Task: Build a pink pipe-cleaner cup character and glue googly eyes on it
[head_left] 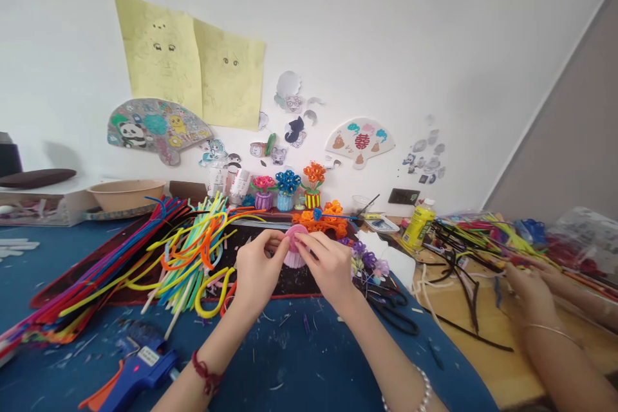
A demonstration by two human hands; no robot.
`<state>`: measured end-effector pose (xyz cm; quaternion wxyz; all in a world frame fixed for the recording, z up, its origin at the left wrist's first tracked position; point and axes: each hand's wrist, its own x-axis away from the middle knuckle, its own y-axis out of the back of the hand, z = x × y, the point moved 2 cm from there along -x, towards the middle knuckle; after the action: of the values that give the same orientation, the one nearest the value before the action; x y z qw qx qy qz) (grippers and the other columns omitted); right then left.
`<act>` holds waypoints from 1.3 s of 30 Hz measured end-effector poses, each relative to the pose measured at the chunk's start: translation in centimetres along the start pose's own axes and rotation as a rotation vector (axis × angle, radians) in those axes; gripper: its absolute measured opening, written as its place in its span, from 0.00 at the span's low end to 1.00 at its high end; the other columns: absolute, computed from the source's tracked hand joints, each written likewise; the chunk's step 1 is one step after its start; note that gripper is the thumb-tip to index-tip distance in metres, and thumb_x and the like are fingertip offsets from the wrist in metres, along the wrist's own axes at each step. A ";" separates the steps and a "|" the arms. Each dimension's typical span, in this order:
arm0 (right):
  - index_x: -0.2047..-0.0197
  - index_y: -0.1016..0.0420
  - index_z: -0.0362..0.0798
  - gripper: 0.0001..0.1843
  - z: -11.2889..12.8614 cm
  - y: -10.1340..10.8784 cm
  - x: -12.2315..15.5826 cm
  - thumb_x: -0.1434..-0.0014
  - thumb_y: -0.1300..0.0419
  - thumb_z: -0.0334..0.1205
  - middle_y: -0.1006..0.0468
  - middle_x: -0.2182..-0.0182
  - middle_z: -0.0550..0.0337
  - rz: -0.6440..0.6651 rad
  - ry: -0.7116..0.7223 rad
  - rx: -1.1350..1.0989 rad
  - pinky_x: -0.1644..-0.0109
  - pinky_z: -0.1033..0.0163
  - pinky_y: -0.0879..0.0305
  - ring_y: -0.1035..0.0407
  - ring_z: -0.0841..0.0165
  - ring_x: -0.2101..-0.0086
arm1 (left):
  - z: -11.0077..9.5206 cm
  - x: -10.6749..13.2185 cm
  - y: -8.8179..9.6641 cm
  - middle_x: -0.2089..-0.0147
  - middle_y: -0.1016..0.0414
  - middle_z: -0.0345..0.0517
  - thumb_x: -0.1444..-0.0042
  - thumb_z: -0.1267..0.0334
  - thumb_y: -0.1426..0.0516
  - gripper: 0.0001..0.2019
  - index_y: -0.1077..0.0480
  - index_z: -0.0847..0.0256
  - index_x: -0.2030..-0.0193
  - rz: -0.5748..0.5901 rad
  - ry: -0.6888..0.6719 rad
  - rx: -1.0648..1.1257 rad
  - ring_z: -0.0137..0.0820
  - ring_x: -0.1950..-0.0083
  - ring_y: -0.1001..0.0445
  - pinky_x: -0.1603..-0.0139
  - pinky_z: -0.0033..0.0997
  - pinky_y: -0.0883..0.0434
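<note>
Currently: left hand | right hand | both pinching pink pipe-cleaner flower between them

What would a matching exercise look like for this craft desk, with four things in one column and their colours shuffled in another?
Things:
1. Hot glue gun
2. Scissors
3. Bottle
4. Round craft piece pinched between the left hand and right hand

Colours:
A. Yellow
B. Pink
C. Blue
D. Black

Pairs: 1-C, 2-D, 3-A, 4-B
</note>
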<state>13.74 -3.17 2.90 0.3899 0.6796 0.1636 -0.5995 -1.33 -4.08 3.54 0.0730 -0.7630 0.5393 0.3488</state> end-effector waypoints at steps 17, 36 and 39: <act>0.64 0.22 0.44 0.12 0.4 0.6 -0.1 0.33 0.46 0.30 0.20 0.73 0.54 0.058 0.177 0.210 0.68 0.63 0.38 0.26 0.68 0.74 | -0.9 0.2 -0.1 0.73 0.21 0.41 0.45 0.56 0.42 0.09 0.26 0.59 0.68 0.036 -0.001 0.039 0.31 0.72 0.24 0.70 0.28 0.30; 0.60 0.22 0.46 0.12 -1.3 0.6 -0.7 0.35 0.45 0.42 0.19 0.67 0.55 0.028 -0.466 -0.240 0.69 0.65 0.35 0.32 0.70 0.76 | -0.1 -0.4 0.1 0.73 0.21 0.44 0.48 0.54 0.41 0.11 0.25 0.61 0.69 0.020 0.064 0.131 0.32 0.72 0.24 0.70 0.29 0.28; 0.57 0.21 0.45 0.17 -1.9 0.1 -0.9 0.42 0.39 0.49 0.19 0.68 0.54 0.202 -0.731 -0.580 0.74 0.65 0.34 0.31 0.69 0.77 | -0.1 -0.6 0.2 0.73 0.21 0.45 0.47 0.54 0.41 0.12 0.25 0.62 0.69 0.037 0.068 0.166 0.32 0.73 0.24 0.70 0.29 0.27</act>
<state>14.91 -1.65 3.71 0.6520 0.2998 0.1094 -0.6878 -1.55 -3.74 4.01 0.1113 -0.7556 0.5826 0.2779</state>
